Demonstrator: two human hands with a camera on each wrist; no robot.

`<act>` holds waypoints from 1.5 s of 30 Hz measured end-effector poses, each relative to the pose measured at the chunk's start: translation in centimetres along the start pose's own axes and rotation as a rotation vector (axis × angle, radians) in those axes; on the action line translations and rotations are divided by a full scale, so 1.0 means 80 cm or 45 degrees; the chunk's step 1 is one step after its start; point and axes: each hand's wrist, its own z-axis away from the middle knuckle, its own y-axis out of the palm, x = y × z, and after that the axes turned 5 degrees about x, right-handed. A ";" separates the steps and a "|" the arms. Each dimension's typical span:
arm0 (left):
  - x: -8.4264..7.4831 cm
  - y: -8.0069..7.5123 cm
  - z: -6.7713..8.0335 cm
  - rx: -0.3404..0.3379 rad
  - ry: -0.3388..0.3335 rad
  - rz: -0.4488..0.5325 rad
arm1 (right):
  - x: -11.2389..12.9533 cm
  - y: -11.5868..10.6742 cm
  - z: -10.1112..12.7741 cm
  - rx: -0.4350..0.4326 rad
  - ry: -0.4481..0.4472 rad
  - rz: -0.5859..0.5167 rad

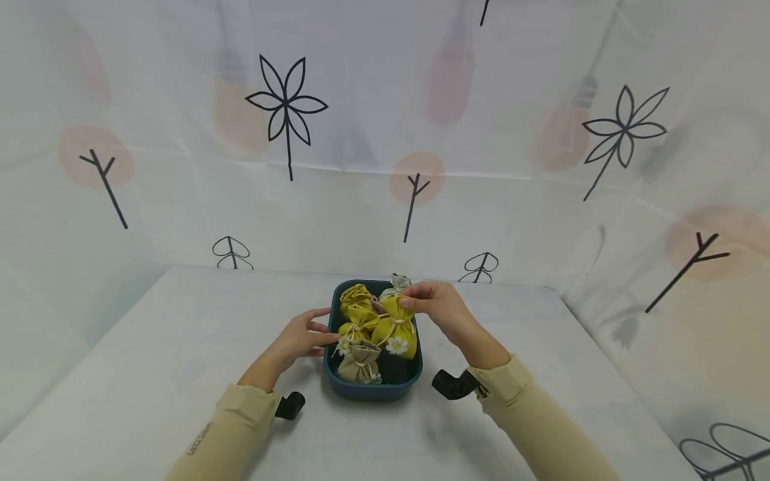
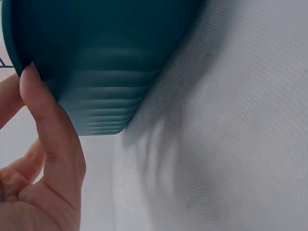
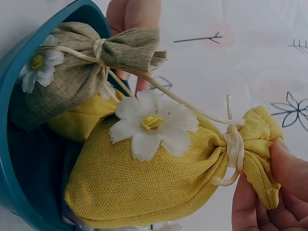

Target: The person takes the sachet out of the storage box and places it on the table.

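From the head camera, the right hand (image 1: 444, 312) pinches the gathered top of a yellow drawstring pouch (image 1: 388, 327), its body hanging over the right side of a dark teal tub (image 1: 369, 393). The left hand (image 1: 295, 341) holds the tub's left rim, its fingers somewhat spread. Beside the pinched pouch lie other yellow pouches (image 1: 361, 318) and, nearest the person, a beige pouch (image 1: 356, 369). Leaning neighbours could topple if this one were pulled away sharply.

From the left wrist, the digits are clamped on the rim — one tip against the outer wall, another passing behind it. The tub stands on a white cloth (image 2: 245, 125); a weak hold there might let it slide or tip if the pouch caught.

From the right wrist, thumb and fingers close on the fabric above the cream cord (image 3: 235, 149). A strand runs towards the beige pouch's neck; whether they are tangled I cannot tell, but a snag could drag that pouch along — or strain the white cloth flower (image 3: 168, 132).
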 end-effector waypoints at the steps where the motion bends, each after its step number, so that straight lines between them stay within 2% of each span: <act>1: 0.000 0.000 0.000 0.000 0.000 0.003 | 0.001 -0.001 0.000 0.001 -0.006 0.002; 7: 0.002 -0.002 -0.001 -0.001 0.001 0.012 | 0.003 -0.010 -0.002 -0.027 -0.011 0.013; 14: 0.000 -0.002 0.001 0.004 -0.010 0.010 | 0.002 -0.027 0.001 -0.109 0.012 0.025; 22: -0.002 -0.001 0.004 0.009 -0.014 0.024 | -0.004 -0.048 0.005 -0.181 -0.017 0.047; 35: -0.001 -0.001 0.003 0.012 0.002 0.031 | -0.018 -0.074 0.006 -0.272 -0.022 0.069; 45: -0.002 -0.001 0.004 0.008 -0.015 0.041 | -0.037 -0.091 0.000 -0.317 -0.031 0.027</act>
